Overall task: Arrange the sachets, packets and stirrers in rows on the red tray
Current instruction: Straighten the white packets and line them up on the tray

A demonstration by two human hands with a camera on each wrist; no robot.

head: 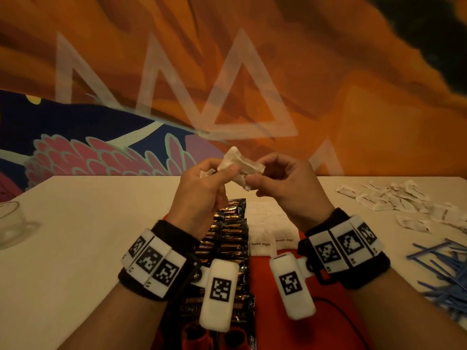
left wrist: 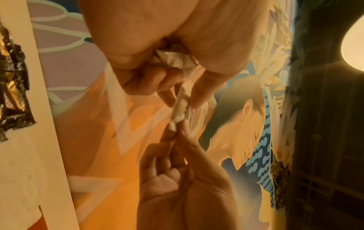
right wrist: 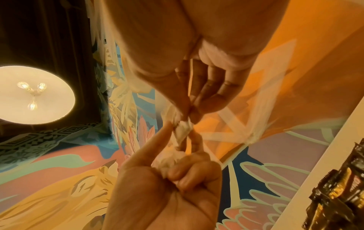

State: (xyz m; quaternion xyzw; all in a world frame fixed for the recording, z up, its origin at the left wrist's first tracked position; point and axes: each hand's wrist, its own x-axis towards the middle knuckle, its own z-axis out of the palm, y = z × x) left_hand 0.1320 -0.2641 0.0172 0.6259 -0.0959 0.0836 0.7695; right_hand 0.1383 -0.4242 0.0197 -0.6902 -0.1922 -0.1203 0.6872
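I see both hands, left hand [head: 202, 188] and right hand [head: 285, 183], pinching one white sachet [head: 240, 165] at centre frame. It looks light, crumply and easily torn, so I'd grip its sealed edges.

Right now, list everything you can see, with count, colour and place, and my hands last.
Red tray: one, on the table under both wrists.
Dark foil packets: many, black and gold, in rows on the tray's left part.
White brown-sugar sachets: several, on the tray right of the packets.
Loose white sachets: a pile, far right on the table.
Blue stirrers: a heap, right edge.
Clear glass cup: one, left edge.
Cream table: one.
Crumpled white sachet: one, held above the tray.
Left hand, right hand: both pinch it.
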